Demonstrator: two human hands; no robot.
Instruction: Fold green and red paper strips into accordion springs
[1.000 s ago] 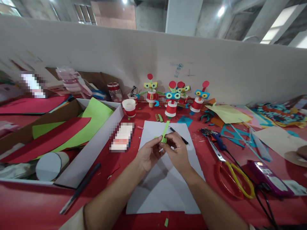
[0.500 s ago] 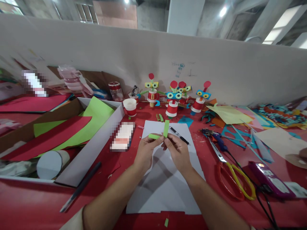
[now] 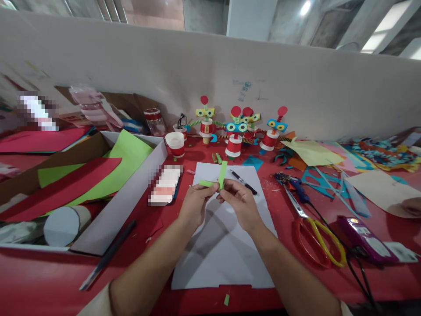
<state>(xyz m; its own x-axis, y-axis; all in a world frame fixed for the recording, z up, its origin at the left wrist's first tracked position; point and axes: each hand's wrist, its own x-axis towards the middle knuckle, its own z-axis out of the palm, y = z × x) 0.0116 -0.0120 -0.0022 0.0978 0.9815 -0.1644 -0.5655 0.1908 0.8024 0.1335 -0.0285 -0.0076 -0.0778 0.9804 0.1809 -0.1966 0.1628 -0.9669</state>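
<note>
Above the white paper [image 3: 226, 250], my left hand [image 3: 195, 202] and my right hand [image 3: 240, 202] meet and pinch green paper strips [image 3: 222, 171] where they cross. One strip stands upright between the hands; the other points left past my left fingertips. A black pen [image 3: 243, 182] lies on the paper behind my right hand. Small folded green pieces [image 3: 219, 158] rest just beyond the paper, near red cup figures [image 3: 234, 145] with paper eyes and spring arms.
On the left are an open box [image 3: 121, 206] of coloured paper, a phone [image 3: 166, 186] and a dark pen [image 3: 110, 254]. Scissors [image 3: 319, 241], a glue gun [image 3: 297, 188] and a purple device [image 3: 366, 241] lie right. Another person's hand [image 3: 411, 205] shows at the right edge.
The view has shifted slightly. Both hands stay together on the green strips, and the upright strip now leans a little to the right.
</note>
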